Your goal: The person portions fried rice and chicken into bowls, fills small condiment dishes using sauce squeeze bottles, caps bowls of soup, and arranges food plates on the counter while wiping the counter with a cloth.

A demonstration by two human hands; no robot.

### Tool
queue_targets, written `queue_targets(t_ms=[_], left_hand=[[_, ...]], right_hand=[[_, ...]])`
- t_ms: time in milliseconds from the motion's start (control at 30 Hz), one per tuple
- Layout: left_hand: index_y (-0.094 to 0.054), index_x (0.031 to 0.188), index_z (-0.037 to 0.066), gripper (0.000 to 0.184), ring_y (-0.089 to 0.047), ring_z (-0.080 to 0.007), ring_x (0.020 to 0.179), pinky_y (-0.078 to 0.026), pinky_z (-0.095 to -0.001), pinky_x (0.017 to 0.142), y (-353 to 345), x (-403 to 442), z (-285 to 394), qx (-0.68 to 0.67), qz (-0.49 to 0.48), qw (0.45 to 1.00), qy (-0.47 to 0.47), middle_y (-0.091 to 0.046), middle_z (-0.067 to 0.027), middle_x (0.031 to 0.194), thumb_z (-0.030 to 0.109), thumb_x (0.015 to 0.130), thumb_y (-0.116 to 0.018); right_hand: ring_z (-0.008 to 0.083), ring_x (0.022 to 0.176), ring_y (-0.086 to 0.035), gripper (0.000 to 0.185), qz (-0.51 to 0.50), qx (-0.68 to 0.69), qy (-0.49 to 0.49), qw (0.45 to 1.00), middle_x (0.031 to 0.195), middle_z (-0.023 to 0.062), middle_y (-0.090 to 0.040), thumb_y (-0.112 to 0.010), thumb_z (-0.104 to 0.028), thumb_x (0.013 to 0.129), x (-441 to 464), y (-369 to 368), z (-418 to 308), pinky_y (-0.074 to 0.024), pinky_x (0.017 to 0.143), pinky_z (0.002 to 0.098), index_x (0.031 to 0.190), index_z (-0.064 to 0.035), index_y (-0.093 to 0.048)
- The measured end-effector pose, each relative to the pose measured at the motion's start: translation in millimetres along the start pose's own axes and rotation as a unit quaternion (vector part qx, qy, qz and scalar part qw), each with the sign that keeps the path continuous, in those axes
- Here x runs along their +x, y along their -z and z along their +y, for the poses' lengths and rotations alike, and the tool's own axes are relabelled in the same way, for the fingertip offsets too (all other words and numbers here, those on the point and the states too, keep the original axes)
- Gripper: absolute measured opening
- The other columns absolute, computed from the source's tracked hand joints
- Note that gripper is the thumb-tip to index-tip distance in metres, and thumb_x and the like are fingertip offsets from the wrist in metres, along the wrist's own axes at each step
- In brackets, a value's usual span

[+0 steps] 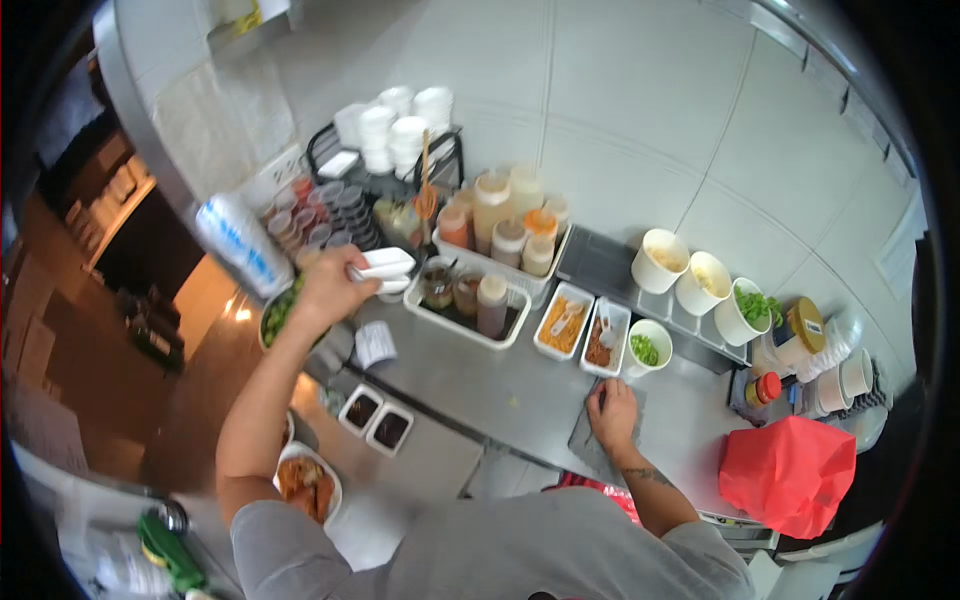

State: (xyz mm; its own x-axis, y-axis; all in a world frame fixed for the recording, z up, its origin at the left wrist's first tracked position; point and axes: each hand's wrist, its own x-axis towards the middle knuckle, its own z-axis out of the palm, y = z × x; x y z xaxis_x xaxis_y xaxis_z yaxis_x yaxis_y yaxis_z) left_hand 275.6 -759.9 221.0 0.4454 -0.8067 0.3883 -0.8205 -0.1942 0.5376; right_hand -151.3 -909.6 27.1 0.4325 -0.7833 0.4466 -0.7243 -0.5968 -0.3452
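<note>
My left hand is closed around small white sauce dishes, held stacked above the counter's left part. Just below them is the white tray with jars and a squeeze bottle. A bowl of green limes is partly hidden under my left forearm. My right hand rests on a flat dark grey piece, perhaps a cloth. Its fingers curl in, and what they grip is unclear. Close by are a white cup of chopped green onion and a container of reddish-brown topping with a scoop.
Squeeze bottles fill a bin along the wall. White cups stand stacked on a black rack. A red bag sits at the right. Two dishes of dark sauce and a food bowl lie at lower left.
</note>
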Motion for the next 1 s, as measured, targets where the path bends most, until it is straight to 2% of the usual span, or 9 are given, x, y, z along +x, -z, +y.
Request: queue_targets(t_ms=[100,167,467,567,600,700,833,900,1000], left_hand=[[-0.058,0.079,0.002,0.032,-0.059,-0.0375,0.081,-0.048,-0.0423,0.074,-37.6,-55.6,-0.2,0.019,-0.034,0.998,0.040,-0.060,-0.0214,0.086,0.022,0.062,-0.075],[-0.058,0.080,0.002,0.033,-0.059,-0.0392,0.084,-0.048,-0.0430,0.074,-63.6,-83.3,-2.4,0.038,-0.025,0.997,0.056,-0.059,-0.0245,0.088,0.023,0.062,-0.074],[-0.062,0.084,0.006,0.027,-0.058,-0.0361,0.086,-0.045,-0.0465,0.075,-138.7,-135.5,-17.2,0.129,0.036,0.980,0.150,-0.058,-0.0218,0.092,0.022,0.063,-0.071],[-0.064,0.087,0.008,0.026,-0.058,-0.0350,0.086,-0.044,-0.0463,0.075,-135.7,-136.3,-18.9,0.203,-0.021,0.959,0.197,-0.059,-0.0201,0.092,0.022,0.065,-0.069],[-0.066,0.090,0.011,0.025,-0.054,-0.0343,0.094,-0.040,-0.0465,0.078,-135.2,-136.8,-19.8,0.226,-0.046,0.948,0.217,-0.058,-0.0187,0.098,0.023,0.068,-0.066],[-0.063,0.083,0.013,0.019,-0.050,-0.0333,0.103,-0.038,-0.0478,0.084,-136.7,-143.6,-17.1,0.243,0.078,0.954,0.155,-0.056,-0.0144,0.106,0.021,0.068,-0.071],[-0.064,0.082,0.014,0.017,-0.046,-0.0309,0.096,-0.036,-0.0449,0.075,-144.5,-148.1,9.5,0.230,0.102,0.966,0.052,-0.052,-0.0106,0.096,0.016,0.066,-0.069],[-0.064,0.078,0.012,0.015,-0.046,-0.0300,0.092,-0.035,-0.0442,0.074,-158.0,-156.8,23.4,0.228,0.070,0.971,0.022,-0.051,-0.0099,0.089,0.013,0.064,-0.069],[-0.068,0.085,0.009,0.020,-0.046,-0.0293,0.099,-0.033,-0.0448,0.082,-172.2,-165.3,26.0,0.290,-0.039,0.955,0.045,-0.053,-0.0122,0.099,0.017,0.067,-0.066]], right_hand=[[0.0319,0.080,-0.052,0.013,0.012,0.011,0.009,1.000,0.081,0.0118,-0.054,-0.060,-0.014,0.074,-3.2,-4.7,1.9,-0.0416,0.071,0.0417,0.082,-0.0068,-0.053],[0.0317,0.080,-0.052,0.012,0.010,0.017,0.013,1.000,0.081,0.0118,-0.054,-0.060,-0.014,0.075,-4.1,-4.3,4.2,-0.0417,0.071,0.0417,0.082,-0.0068,-0.053],[0.0308,0.078,-0.052,0.010,0.008,0.026,0.016,0.999,0.080,0.0109,-0.054,-0.060,-0.014,0.076,-5.3,-8.0,9.5,-0.0423,0.069,0.0425,0.080,-0.0075,-0.053],[0.0308,0.077,-0.053,0.011,0.011,0.021,0.023,0.999,0.080,0.0108,-0.054,-0.060,-0.015,0.075,-5.7,-8.2,11.6,-0.0424,0.069,0.0425,0.080,-0.0076,-0.053],[0.0308,0.077,-0.053,0.011,0.010,0.025,0.025,0.999,0.080,0.0108,-0.054,-0.060,-0.015,0.075,-5.9,-7.4,11.5,-0.0424,0.068,0.0425,0.080,-0.0076,-0.053],[0.0308,0.077,-0.053,0.012,0.012,0.031,0.029,0.999,0.080,0.0109,-0.054,-0.060,-0.016,0.075,-5.5,-6.6,11.2,-0.0423,0.068,0.0424,0.080,-0.0076,-0.053],[0.0307,0.077,-0.053,0.011,0.012,0.030,0.031,0.999,0.080,0.0107,-0.054,-0.060,-0.015,0.075,-4.4,-4.6,10.2,-0.0418,0.068,0.0422,0.080,-0.0078,-0.054],[0.0307,0.078,-0.053,0.011,0.013,0.027,0.032,0.999,0.080,0.0107,-0.054,-0.061,-0.015,0.075,-4.6,-4.2,10.3,-0.0415,0.069,0.0421,0.080,-0.0079,-0.054],[0.0308,0.078,-0.053,0.011,-0.003,0.037,0.022,0.999,0.081,0.0108,-0.054,-0.061,-0.015,0.075,-4.9,-3.9,10.9,-0.0413,0.069,0.0422,0.081,-0.0080,-0.054]])
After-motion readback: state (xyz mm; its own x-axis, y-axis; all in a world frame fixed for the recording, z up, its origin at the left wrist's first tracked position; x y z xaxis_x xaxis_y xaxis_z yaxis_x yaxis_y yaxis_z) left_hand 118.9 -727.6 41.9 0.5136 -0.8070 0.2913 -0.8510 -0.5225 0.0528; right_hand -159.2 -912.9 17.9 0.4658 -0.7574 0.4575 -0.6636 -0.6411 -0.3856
